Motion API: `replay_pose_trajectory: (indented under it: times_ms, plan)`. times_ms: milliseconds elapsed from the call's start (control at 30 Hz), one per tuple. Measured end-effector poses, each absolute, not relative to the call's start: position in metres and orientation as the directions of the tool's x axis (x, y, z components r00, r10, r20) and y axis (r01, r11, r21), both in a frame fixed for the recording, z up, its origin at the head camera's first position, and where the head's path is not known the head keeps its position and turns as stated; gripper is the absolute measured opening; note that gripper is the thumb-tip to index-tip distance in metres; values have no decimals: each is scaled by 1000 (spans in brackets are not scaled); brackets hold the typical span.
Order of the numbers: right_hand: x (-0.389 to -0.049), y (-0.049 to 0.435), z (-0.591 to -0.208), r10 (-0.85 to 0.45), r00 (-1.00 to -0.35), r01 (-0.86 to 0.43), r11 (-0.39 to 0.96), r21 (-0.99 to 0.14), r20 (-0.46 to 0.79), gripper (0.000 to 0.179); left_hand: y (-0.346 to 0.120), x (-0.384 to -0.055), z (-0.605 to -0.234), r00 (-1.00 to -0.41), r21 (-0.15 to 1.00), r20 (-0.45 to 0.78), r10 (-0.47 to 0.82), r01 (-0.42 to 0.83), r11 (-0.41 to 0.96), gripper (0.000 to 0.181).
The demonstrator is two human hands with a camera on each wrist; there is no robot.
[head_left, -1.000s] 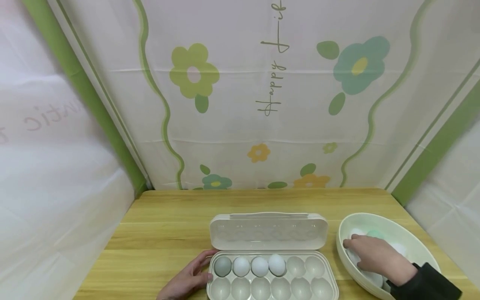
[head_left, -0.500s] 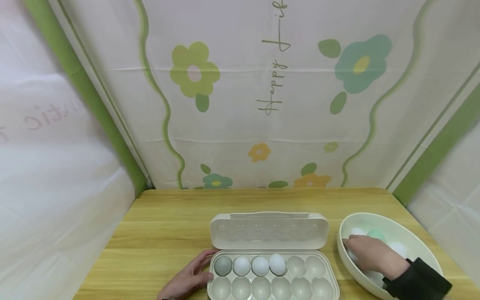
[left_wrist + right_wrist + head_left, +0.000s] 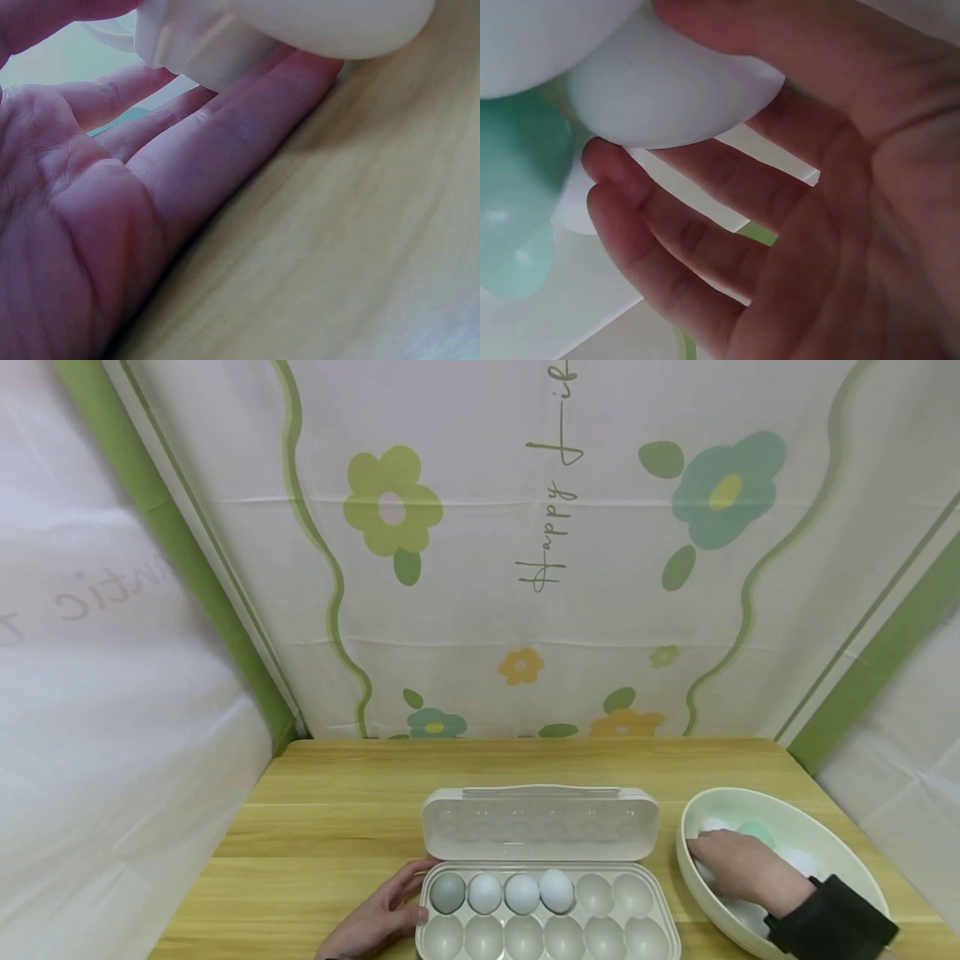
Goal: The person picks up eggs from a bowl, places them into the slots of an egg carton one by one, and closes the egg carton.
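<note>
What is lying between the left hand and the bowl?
In the head view, the open egg box, then a bare strip of table, lie between the left hand and the bowl.

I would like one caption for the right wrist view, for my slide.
A right hand holds a white egg between thumb and fingers, a green egg nearby.

Egg box [image 3: 564, 935]: pale plastic, two rows of six cups, flat on bench [image 3: 330, 827], lid [image 3: 540, 828] standing open behind. Far row, from left: one grey-green egg [image 3: 447, 893], then three white eggs [image 3: 522, 893]. Left hand [image 3: 378, 912] touching box's left end. To the right, pale bowl [image 3: 836, 853] with white and mint-green eggs [image 3: 756, 833]; inside it, whitish egg [image 3: 675, 94] between right hand's [image 3: 742, 867] thumb and fingers.
</note>
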State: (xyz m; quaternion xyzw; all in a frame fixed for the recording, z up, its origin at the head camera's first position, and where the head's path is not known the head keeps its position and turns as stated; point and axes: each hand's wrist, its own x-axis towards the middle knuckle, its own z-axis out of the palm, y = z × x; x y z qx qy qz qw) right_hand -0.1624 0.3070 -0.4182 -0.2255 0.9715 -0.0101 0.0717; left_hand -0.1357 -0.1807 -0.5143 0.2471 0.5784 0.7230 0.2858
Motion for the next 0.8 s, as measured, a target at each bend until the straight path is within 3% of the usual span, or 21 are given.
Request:
replay_pose_trajectory:
  times_ms: [400,800]
  plan:
    - [-157,310,-415,-421,-895,-421,906,-31,-145,20,-179,-136,-514,-717,978,14,697,-136,-159,52]
    - [-147,309,-404,-432,-899,-436,899,47,-63,26,-181,-136,-511,-721,979,-12,693,-148,-137,52]
